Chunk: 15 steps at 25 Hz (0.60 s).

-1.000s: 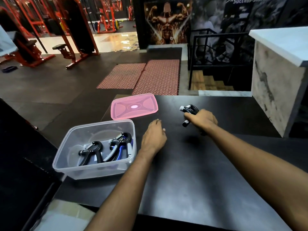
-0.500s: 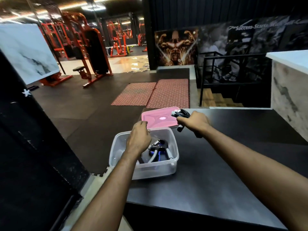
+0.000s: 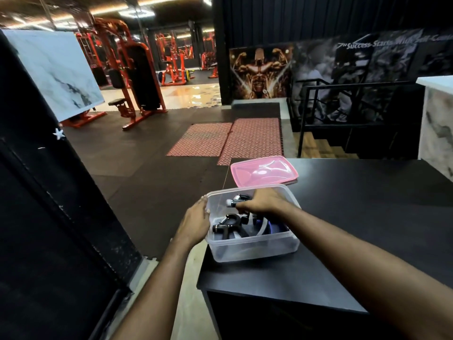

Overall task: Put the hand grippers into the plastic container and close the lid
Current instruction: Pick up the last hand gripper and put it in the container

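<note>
**While loading the last gripper**

While lowering a gripper into the box: step in hand, by the look of it, the placing.

Black table [image 3: 355, 217], carrying everything at its left edge. Clear plastic container [image 3: 255, 249] at the left edge, near the front corner, open on top. Pink lid [image 3: 263, 171] flat on the surface just behind it, at the far left corner, not yet fitted.

Left hand [image 3: 195, 223] spread flat against the container's left wall, steadying, clasping nothing. Right hand [image 3: 263, 202] over the open top, fingers curled tight round a black hand gripper [image 3: 236, 201], its white-capped end poking out leftward. Already inside: another hand gripper [image 3: 226, 225] on the bottom, with more handles beside it, count unclear.

Next, probably: release inside, then reach back for the lid, seat it squarely and press down all round the rim.
</note>
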Available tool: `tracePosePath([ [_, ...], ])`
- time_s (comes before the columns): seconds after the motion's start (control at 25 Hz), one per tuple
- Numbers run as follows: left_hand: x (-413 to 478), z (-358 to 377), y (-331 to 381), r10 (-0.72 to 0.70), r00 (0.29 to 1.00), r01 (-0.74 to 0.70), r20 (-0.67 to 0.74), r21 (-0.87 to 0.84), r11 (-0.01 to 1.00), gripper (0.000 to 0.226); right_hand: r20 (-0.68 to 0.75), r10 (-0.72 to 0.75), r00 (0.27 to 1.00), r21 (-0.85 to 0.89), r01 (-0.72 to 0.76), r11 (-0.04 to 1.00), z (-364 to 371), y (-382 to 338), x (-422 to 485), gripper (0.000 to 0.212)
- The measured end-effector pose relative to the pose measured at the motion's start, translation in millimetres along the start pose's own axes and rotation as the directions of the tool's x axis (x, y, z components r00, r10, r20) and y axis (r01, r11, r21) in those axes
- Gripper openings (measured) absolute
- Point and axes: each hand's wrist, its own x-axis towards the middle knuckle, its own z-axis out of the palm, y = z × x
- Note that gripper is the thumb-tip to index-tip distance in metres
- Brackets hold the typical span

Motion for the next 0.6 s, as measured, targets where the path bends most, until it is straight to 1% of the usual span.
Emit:
tracePosePath([
  [0.08,-4,0,-5,0.029,1.0,-0.03,-0.01,-0.067,0.997,0.048,0.025,0.041,0.999,-0.093,-0.038,0.995,21,-12,3,0.095],
  [0.12,-5,1,-5,0.032,0.999,-0.033,-0.02,-0.087,0.996,0.047,0.029,0.046,0.999,-0.141,-0.041,0.989,29,-17,5,0.095],
  [0.2,-6,3,-6,0.026,0.999,-0.03,-0.037,-0.115,0.993,0.046,0.032,0.031,0.999,-0.174,-0.025,0.984,45,-25,8,0.09],
  [0.28,-5,6,-9,0.017,0.999,-0.022,-0.037,-0.137,0.99,0.046,0.049,0.065,0.997,-0.167,-0.056,0.984,56,-33,7,0.078],
  [0.4,-4,9,-15,0.014,0.999,-0.018,-0.031,-0.162,0.987,0.047,0.058,0.118,0.991,-0.213,-0.103,0.972,65,-41,5,0.045],
  [0.44,-3,10,-15,0.015,0.999,-0.02,-0.035,-0.173,0.985,0.047,0.064,0.124,0.99,-0.219,-0.108,0.97,67,-42,6,0.038],
  [0.56,-4,10,-15,0.014,0.999,-0.022,-0.043,-0.196,0.98,0.047,0.078,0.152,0.985,-0.238,-0.13,0.963,70,-38,16,0.033],
  [0.6,-5,9,-14,0.008,0.999,-0.017,-0.044,-0.202,0.979,0.047,0.075,0.149,0.986,-0.262,-0.125,0.957,68,-35,18,0.027],
])
